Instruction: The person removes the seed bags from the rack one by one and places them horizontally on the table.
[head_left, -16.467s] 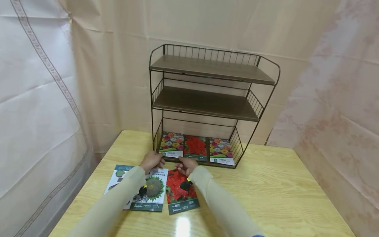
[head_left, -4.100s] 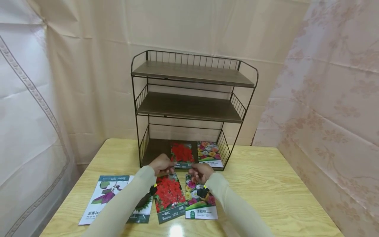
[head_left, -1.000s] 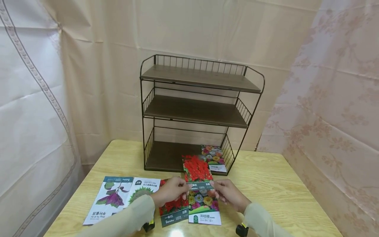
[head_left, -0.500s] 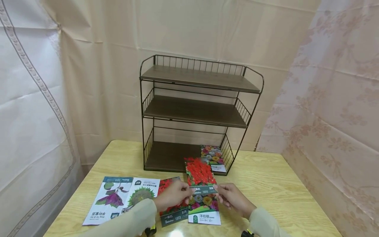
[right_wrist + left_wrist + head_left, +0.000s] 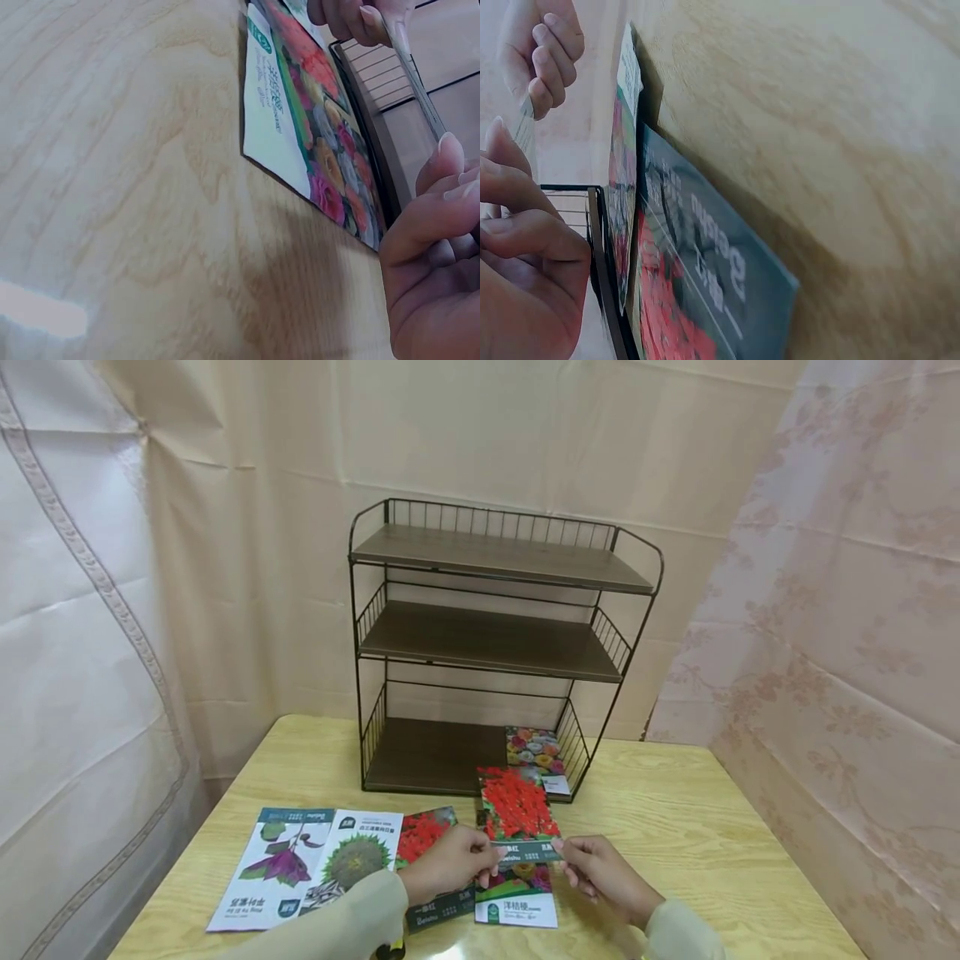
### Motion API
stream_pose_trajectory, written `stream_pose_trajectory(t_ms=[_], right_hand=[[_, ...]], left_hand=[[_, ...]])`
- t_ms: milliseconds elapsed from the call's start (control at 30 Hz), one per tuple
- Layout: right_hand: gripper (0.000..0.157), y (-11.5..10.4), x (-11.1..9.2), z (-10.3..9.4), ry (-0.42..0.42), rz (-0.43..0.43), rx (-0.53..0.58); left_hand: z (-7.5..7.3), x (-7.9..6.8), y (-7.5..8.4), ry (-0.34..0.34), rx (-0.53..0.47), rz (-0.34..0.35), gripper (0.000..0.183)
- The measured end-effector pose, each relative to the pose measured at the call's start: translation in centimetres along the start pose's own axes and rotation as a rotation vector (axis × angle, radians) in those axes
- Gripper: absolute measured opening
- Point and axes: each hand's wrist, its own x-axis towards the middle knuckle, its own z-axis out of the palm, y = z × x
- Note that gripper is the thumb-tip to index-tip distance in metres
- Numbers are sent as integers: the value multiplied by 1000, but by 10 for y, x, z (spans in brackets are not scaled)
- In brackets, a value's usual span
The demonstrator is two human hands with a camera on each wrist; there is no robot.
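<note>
A seed packet with red flowers (image 5: 517, 806) is held up by its lower corners, its face toward me. My left hand (image 5: 459, 862) pinches one corner and my right hand (image 5: 603, 877) the other. Edge-on, this packet (image 5: 420, 86) shows as a thin strip in the right wrist view. Beneath it on the table lies a packet with mixed colourful flowers (image 5: 517, 908), partly covered. Another red-flower packet (image 5: 423, 835) lies under my left hand, seen close in the left wrist view with its dark label band (image 5: 720, 247).
A three-tier wire rack (image 5: 495, 631) stands at the back of the table (image 5: 675, 827). On its bottom shelf, at the right, lies a colourful-flower packet (image 5: 534, 747). A sunflower packet (image 5: 358, 856) and a purple-plant packet (image 5: 277, 864) lie at the left.
Both hands have drawn the red-flower packet off the bottom shelf, then slightly right and nearer. Earlier, a colourful-flower packet left the shelf's left side and one came to lie on the table.
</note>
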Motion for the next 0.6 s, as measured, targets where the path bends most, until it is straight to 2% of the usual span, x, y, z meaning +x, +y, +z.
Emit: stream_pose_trajectory(t_ms=[367,600], right_hand=[[44,7,-16,-2,25,21,-3],[45,13,-21,-6,43,28,2]], left_hand=[[15,2,-1,-5,3,-30,35],[21,2,2,-31,-8,-17,36]])
